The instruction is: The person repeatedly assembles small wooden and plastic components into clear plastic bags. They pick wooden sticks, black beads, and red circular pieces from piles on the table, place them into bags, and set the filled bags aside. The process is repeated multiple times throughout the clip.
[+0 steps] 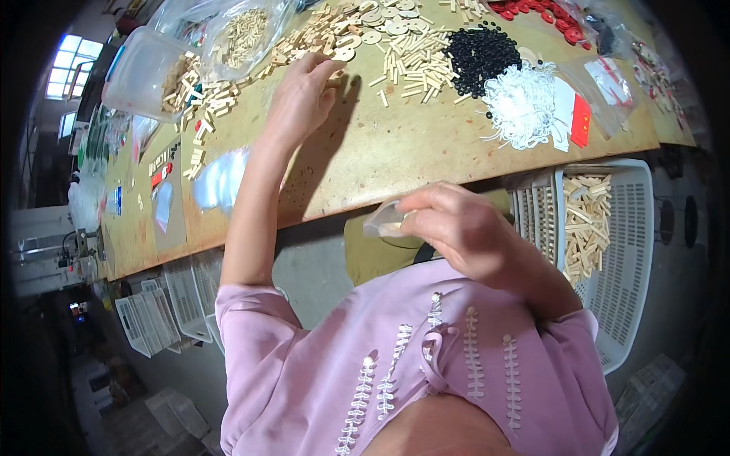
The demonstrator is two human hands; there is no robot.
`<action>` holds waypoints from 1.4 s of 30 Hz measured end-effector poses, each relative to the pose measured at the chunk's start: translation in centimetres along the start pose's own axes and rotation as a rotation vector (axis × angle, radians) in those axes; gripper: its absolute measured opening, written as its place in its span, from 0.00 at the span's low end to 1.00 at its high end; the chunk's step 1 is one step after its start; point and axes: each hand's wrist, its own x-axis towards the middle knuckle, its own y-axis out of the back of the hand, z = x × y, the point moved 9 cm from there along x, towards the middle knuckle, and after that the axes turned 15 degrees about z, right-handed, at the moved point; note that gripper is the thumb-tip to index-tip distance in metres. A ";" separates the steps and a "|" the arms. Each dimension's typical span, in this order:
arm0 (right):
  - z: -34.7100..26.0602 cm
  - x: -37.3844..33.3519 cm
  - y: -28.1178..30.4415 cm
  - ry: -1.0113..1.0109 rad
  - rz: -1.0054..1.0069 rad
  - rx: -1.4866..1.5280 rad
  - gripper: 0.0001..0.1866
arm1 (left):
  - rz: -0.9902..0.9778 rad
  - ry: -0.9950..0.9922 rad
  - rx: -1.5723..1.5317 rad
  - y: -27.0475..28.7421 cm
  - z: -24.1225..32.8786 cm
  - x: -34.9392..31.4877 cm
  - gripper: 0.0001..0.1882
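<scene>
My left hand (300, 102) reaches over the table to the near edge of a heap of flat wooden pieces (323, 30). Its fingers are bent, with thumb and forefinger apart, and small wooden bits lie by the fingertips. Close to my body, beyond the table's front edge, my right hand (464, 228) pinches a small clear plastic bag (382, 220). Something pale shows inside the bag, partly hidden by the fingers. To the right of the left hand lies a pile of short wooden sticks (417, 64).
Black rings (483, 57), white cords (523, 106) and red pieces (544, 14) lie in heaps on the right. A clear plastic tub (141, 76) lies tipped at left. Flat clear bags (222, 180) rest near the front edge. A white crate (635, 251) with wooden pieces stands at right.
</scene>
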 end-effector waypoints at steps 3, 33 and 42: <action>0.9 -1.0 -0.4 -0.050 -0.073 -0.010 0.09 | 0.042 -0.174 0.173 -2.5 -1.5 1.7 0.20; 2.2 2.2 0.0 -0.093 0.086 0.065 0.07 | 0.084 0.147 -0.681 5.0 10.8 -5.9 0.08; 2.4 1.0 1.2 -0.105 0.101 -0.050 0.06 | 0.169 0.056 -0.558 4.6 9.1 -2.8 0.05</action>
